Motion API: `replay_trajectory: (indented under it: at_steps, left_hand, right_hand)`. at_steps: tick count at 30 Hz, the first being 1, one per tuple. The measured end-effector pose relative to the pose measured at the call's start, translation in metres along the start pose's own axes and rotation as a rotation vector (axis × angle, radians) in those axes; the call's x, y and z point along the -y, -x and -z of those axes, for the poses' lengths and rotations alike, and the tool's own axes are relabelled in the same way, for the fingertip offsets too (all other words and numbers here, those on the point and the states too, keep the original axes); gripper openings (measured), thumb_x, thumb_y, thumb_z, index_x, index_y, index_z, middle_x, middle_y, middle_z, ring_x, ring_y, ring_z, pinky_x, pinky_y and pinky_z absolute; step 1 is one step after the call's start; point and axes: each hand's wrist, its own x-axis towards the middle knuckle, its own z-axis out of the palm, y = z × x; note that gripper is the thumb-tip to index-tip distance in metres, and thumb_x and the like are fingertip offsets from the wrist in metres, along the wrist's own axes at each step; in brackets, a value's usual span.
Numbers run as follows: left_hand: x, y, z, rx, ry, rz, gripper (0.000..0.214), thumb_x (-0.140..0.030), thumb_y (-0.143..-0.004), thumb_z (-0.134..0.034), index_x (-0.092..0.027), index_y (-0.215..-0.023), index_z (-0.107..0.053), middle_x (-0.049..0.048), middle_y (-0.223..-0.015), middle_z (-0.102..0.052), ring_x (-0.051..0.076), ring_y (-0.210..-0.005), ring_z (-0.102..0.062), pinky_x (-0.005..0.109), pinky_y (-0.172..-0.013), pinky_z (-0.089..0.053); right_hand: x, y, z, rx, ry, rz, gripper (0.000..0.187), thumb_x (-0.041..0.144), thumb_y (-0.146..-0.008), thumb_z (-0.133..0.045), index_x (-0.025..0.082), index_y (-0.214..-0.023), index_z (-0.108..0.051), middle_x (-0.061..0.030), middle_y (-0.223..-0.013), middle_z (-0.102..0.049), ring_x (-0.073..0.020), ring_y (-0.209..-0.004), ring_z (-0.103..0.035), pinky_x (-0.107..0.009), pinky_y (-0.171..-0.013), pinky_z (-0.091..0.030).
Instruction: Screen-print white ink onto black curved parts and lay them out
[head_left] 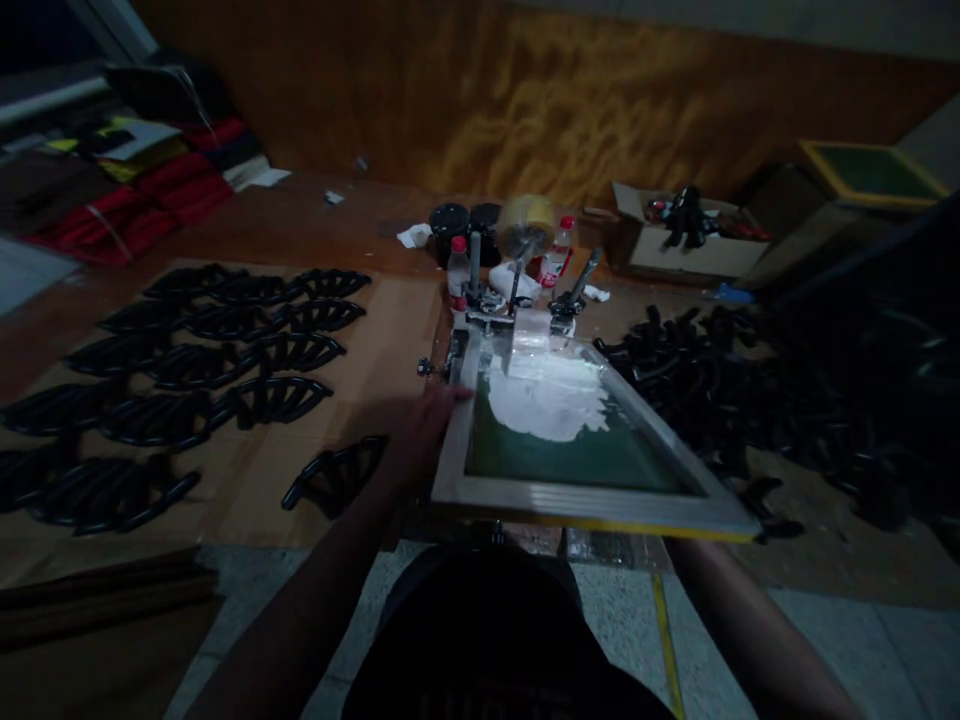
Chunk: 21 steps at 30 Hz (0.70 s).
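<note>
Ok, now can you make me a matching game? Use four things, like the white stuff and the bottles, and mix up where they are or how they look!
Things:
1. Left hand
2. Paste
3. Bottles
4. Box

Where or how:
A. Open, at the back right, with things in it
B. At the left edge of the frame
C. With red caps, behind the frame
D. White, spread on the green mesh

Right pairs: 1-B, 2-D, 3-C, 4-A
</note>
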Motion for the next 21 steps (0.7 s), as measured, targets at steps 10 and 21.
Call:
replay_trajectory:
  at_steps: [10,21]
  left_hand:
    - [0.113,0.012,-0.026,0.126,-0.062,0.237,0.073,-0.044,-0.085,-0.057,-0.014,-0.149,-0.042,0.0098,-0.096,-0.074,0.025,-0.083,-0.070,0.037,-0.077,-0.055]
    - [0.120,0.010,-0.028,0.132,-0.158,0.197,0.061,-0.040,-0.090,-0.051,-0.015,-0.146,-0.047,0.0098,-0.105,-0.074,0.024,-0.092,-0.070,0.037,-0.085,-0.054]
  right_hand:
    - [0.080,-0.075,0.015,0.068,0.086,0.115,0.046,0.024,-0.086,-0.061,0.014,-0.131,-0.055,-0.0190,-0.135,-0.055,-0.0327,-0.120,-0.052,-0.042,-0.096,-0.045]
    - [0.087,-0.008,0.011,0.574,0.076,0.566,0.028,0.010,-0.083,-0.053,0.017,-0.106,-0.067,-0.0093,-0.107,-0.070,-0.0214,-0.101,-0.061,-0.028,-0.081,-0.042]
